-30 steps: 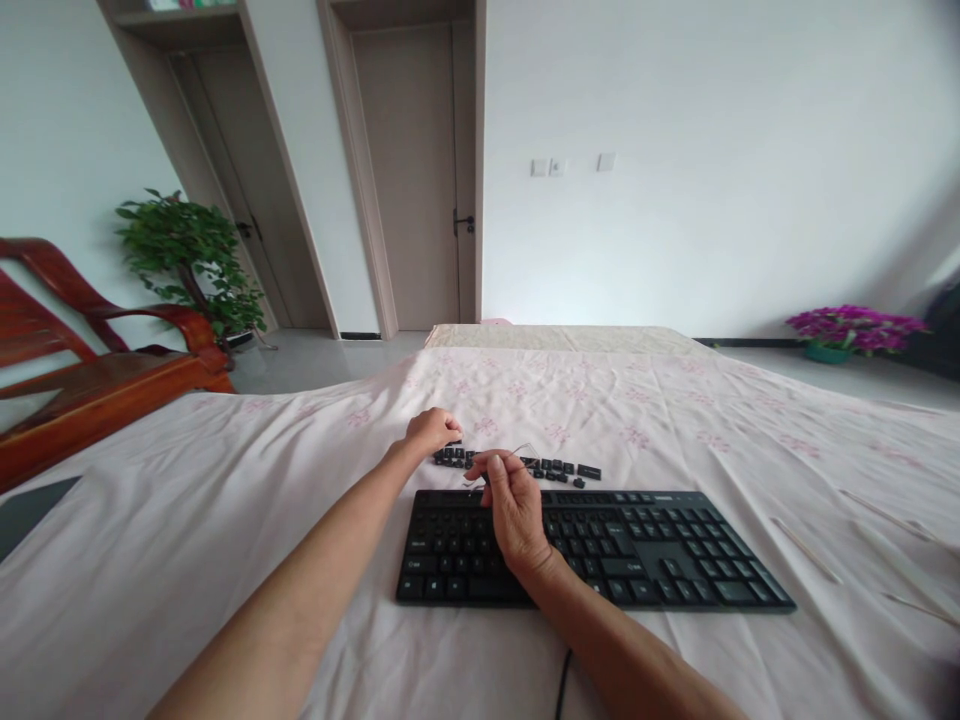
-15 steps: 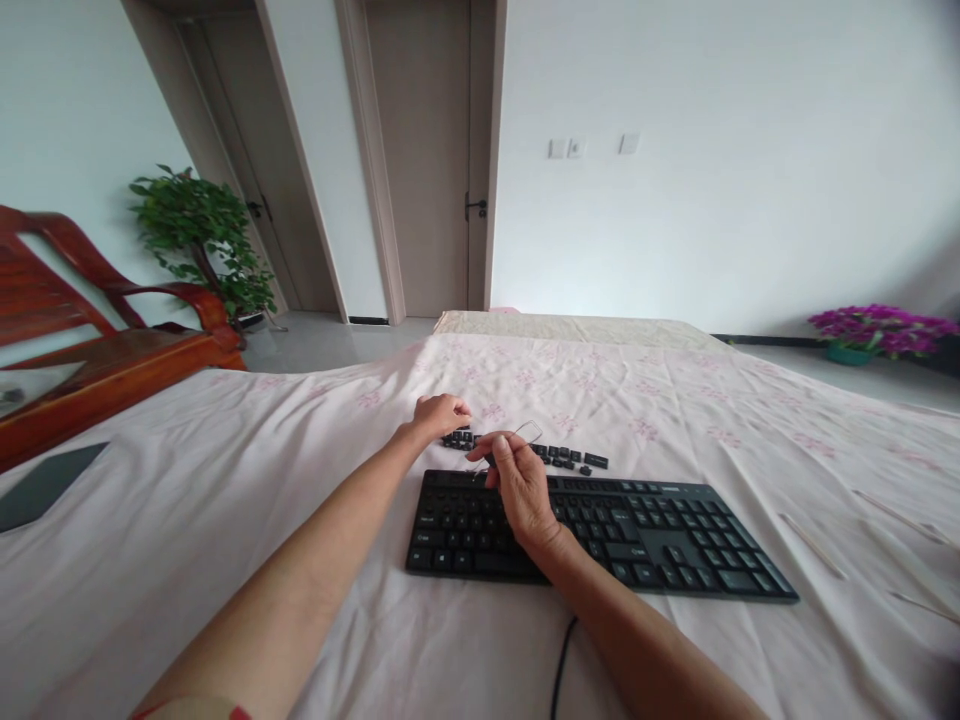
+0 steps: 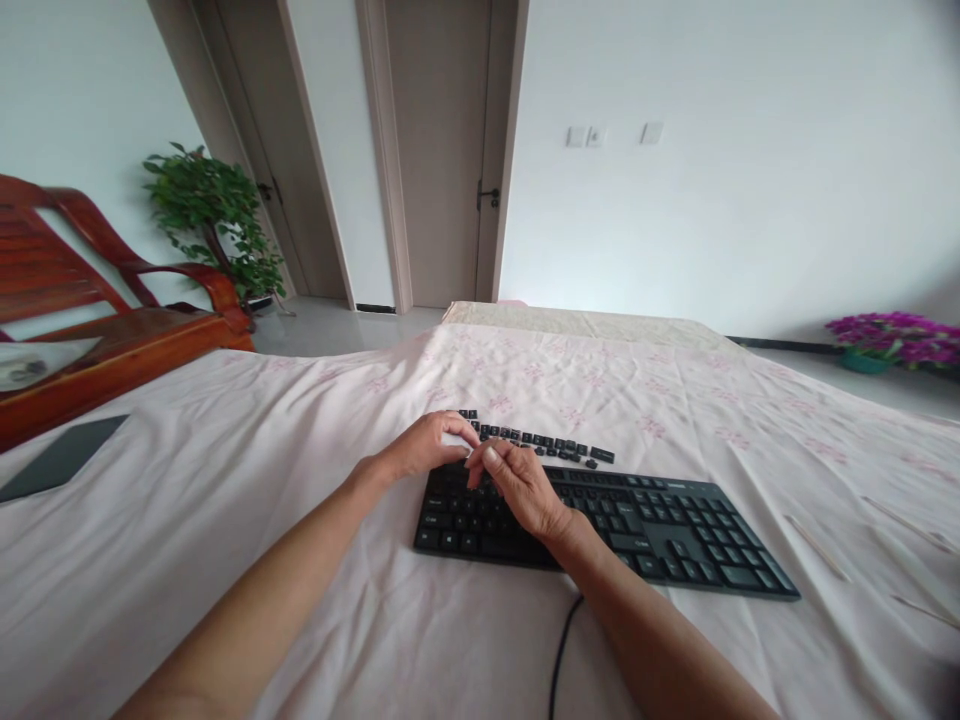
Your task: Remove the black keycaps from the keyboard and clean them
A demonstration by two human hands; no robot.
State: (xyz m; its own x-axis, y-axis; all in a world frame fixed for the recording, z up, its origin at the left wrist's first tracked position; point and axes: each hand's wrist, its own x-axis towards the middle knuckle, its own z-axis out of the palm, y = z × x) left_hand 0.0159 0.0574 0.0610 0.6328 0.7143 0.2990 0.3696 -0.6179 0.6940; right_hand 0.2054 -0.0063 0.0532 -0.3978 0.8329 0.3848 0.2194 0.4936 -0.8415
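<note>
Working over the black plastic keyboard [image 3: 600, 525], both hands [image 3: 427, 447] [image 3: 521, 485] curl together, grip contents unclear; a row of removed black keycaps [image 3: 540, 442] lies just beyond, most keys still seated.

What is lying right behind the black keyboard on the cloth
A row of loose black keycaps lies on the pink cloth behind the keyboard. The left hand and right hand cover the keyboard's upper left keys and the row's near end.
</note>
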